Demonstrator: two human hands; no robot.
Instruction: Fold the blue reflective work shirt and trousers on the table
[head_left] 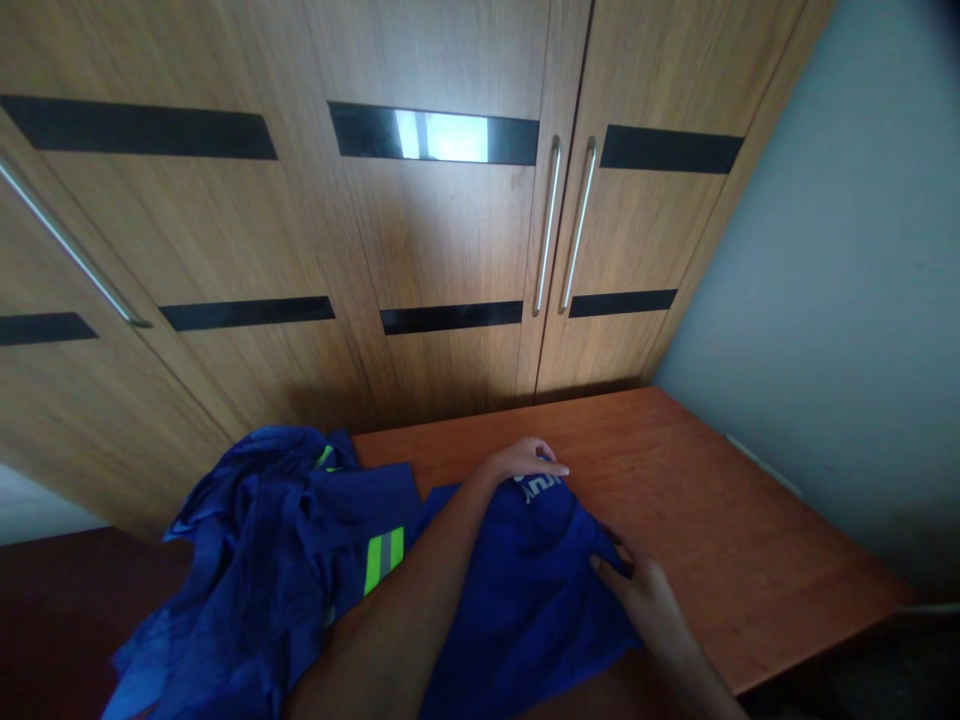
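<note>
A royal-blue garment with pale lettering near its far edge lies folded on the reddish-brown tabletop. Whether it is a shirt or another piece of workwear, I cannot tell. My left hand reaches across it, fingers curled and thumb at the lettered far edge, partly covering the letters. On the right edge, my right hand grips the cloth, its thumb on top and its fingers partly hidden beneath. Left of my left forearm is a crumpled heap of darker blue workwear with a yellow-green and grey reflective strip.
Behind the wooden tabletop stands a wood-grain wardrobe with black inlays and long metal handles. A pale wall borders the right side. The tabletop's edge runs along the lower right, with a dark area beyond it.
</note>
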